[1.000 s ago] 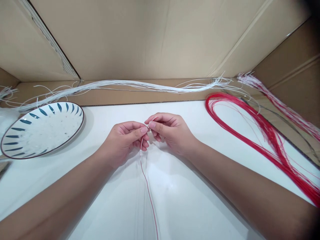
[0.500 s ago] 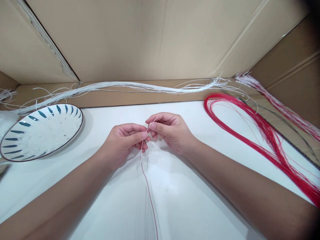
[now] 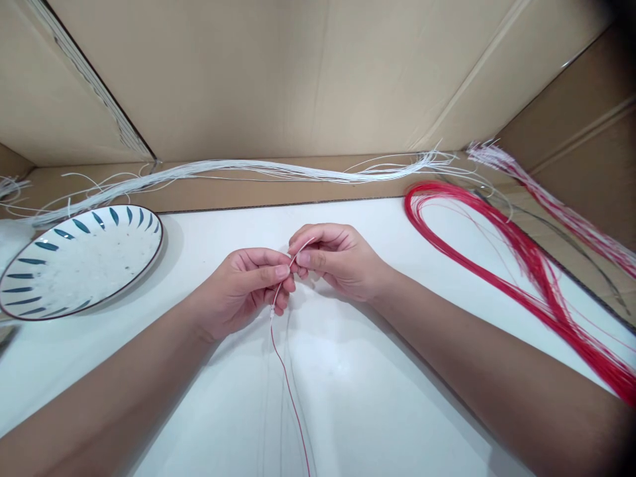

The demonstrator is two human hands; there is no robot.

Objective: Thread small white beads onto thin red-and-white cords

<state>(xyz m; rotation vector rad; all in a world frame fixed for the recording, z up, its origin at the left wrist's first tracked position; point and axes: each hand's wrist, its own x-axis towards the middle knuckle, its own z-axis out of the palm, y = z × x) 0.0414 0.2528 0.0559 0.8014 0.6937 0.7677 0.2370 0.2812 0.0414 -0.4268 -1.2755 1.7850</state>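
My left hand [image 3: 251, 288] pinches a thin white wire [image 3: 279, 289] between thumb and fingers. Close beside it, my right hand [image 3: 338, 258] is closed on the upper part of the same wire, whose tip sticks up past the thumb. Below my left fingers a small whitish, see-through piece [image 3: 272, 311] sits on the strand. From there a thin red wire [image 3: 289, 384] hangs down and runs off the bottom edge. The fingertips of both hands nearly touch, and they hide part of the wire between them.
On the left of the white table [image 3: 223, 397] stands a white plate [image 3: 106, 258] with blue leaf marks and tiny bits. A white wire bundle [image 3: 278, 169] stretches along the back. Red wires [image 3: 462, 268] loop at right, near a red-and-white bundle [image 3: 551, 199]. Cardboard walls [image 3: 278, 79] enclose the back.
The lower part of the wire with the whitish piece has swung slightly left and down. Both hands keep their pinch, with only small finger shifts. The view has moved a little.
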